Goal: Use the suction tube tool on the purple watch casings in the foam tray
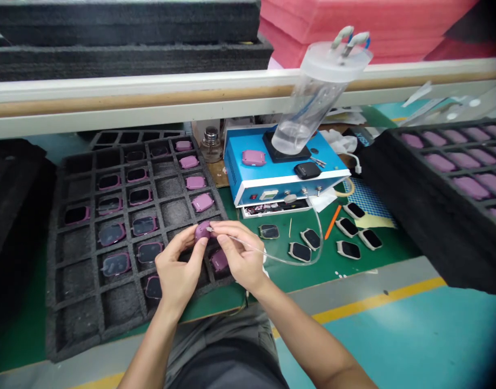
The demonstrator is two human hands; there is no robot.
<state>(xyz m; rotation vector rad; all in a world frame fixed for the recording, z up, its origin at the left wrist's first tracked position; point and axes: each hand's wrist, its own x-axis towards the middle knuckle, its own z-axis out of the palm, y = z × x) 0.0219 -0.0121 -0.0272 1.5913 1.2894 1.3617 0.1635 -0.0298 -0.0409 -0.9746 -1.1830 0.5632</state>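
My left hand (178,267) holds a purple watch case (203,232) up by its edges, just above the black foam tray (55,281). My right hand (238,255) pinches a thin nozzle (210,229), and its tip touches the case. A clear tube (280,262) runs from the nozzle across the green mat (388,259) to the blue bench unit (248,167). The tray's grid cells hold several purple cases and several dark-faced watch bodies. Part of the tray lies hidden under my hands.
A clear cylinder (316,100) stands on the blue unit, with a pink case (253,158) and a black watch body (307,170) beside it. Several silver-rimmed watch bodies (348,249) lie on the mat. A foam tray of purple pieces (454,178) sits at right, below a white shelf rail (232,97).
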